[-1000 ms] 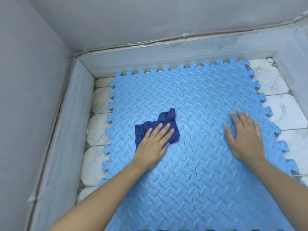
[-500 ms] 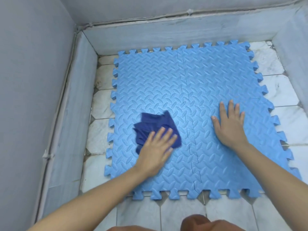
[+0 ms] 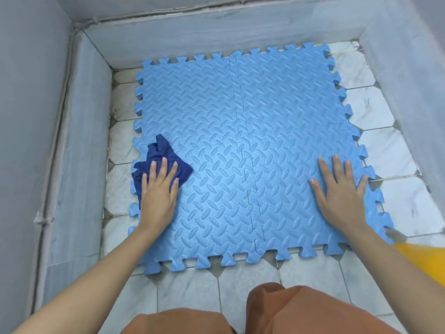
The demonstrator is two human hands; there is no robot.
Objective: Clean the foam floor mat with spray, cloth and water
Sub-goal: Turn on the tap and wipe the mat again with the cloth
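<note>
Wiping stage, approx. mid-task: the blue foam mat [image 3: 240, 141] is laid flat on the tiled floor [image 3: 313, 276], and the dark blue cloth [image 3: 166, 153] is pressed onto its left edge by the left hand [image 3: 157, 196], fingers straight and flat, nothing gripped. The mat is steadied near its right edge by the right hand [image 3: 342, 196], likewise spread flat and holding nothing. No spray bottle or water is shown (a yellow object [image 3: 423, 259] at right is cut off, unidentifiable), so whether spraying was done cannot be judged; the rest of the mat is judged still to be wiped, w/ the water rinse left.
</note>
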